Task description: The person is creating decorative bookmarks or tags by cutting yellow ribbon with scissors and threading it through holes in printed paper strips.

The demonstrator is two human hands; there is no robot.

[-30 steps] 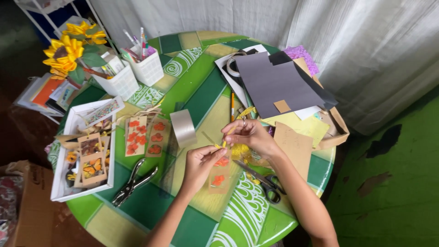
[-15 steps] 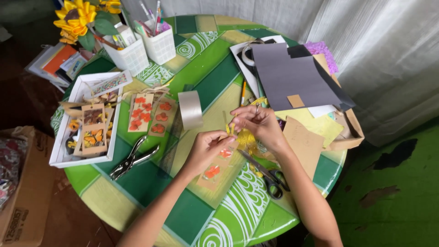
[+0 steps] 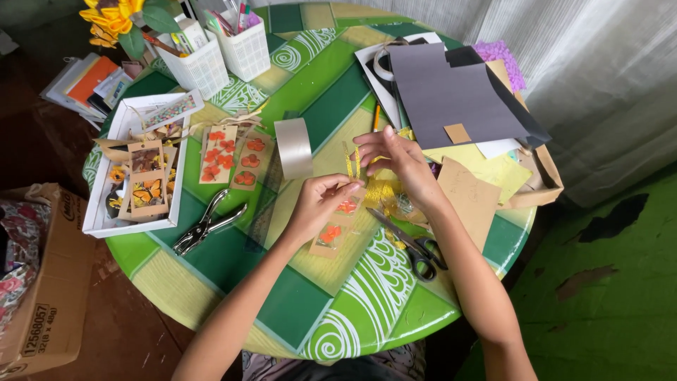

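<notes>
Light: soft, even daylight, brightest at the curtain (image 3: 564,63) upper right
Shadows: faint; floor at left dim
Focus: sharp centre
Distortion: slight wide-angle bending at edges

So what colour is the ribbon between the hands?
Yellow-gold; the ribbon shows best in the head view.

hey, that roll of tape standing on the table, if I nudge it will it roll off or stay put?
The tape roll stands on its edge, so a nudge along the table would probably make it roll, and a sideways one tip it flat. It looks wide for its height, which should steady it a little. It is hollow, so likely light and easy to knock with the left hand nearby.
</notes>
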